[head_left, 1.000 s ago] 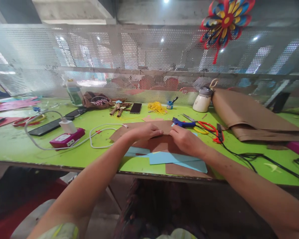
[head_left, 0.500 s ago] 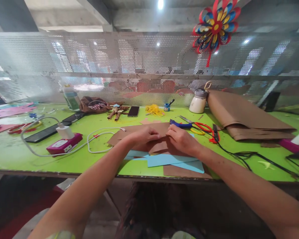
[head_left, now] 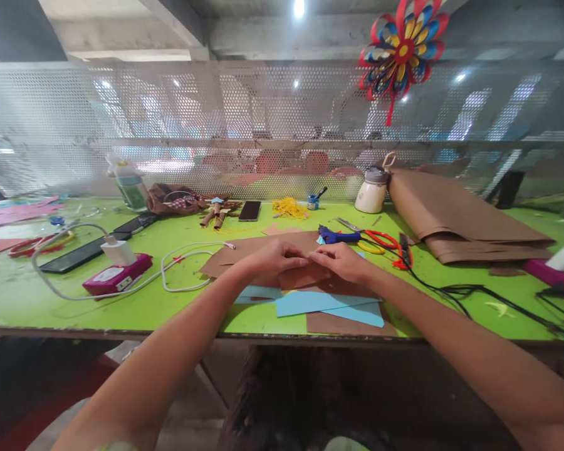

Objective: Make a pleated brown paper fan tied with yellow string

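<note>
My left hand (head_left: 278,260) is closed, thumb and fingers pinching the edge of a piece of brown paper (head_left: 301,277). Close beside it, my right hand (head_left: 342,262) pinches the same piece, and the fingertips of both hands almost meet. The paper bends a little below my fingers; part of it is hidden by the hands. Under it lies a larger brown paper sheet (head_left: 225,257). Light blue paper strips (head_left: 329,304) lie nearer the table edge, on top of another brown piece (head_left: 348,324). A blue glue gun (head_left: 339,235) lies just beyond my right hand.
Red-handled scissors (head_left: 383,239) and pliers (head_left: 405,250) lie right of the glue gun, with black cables. A white cable (head_left: 165,275) runs to a purple power strip (head_left: 122,275) at left. Behind stand a phone (head_left: 250,211), white jug (head_left: 371,191) and folded brown paper (head_left: 465,216).
My right hand has shifted slightly left and down, its fingertips closer to my left hand. The camera view has shifted slightly. The glue gun and blue strips stay in place.
</note>
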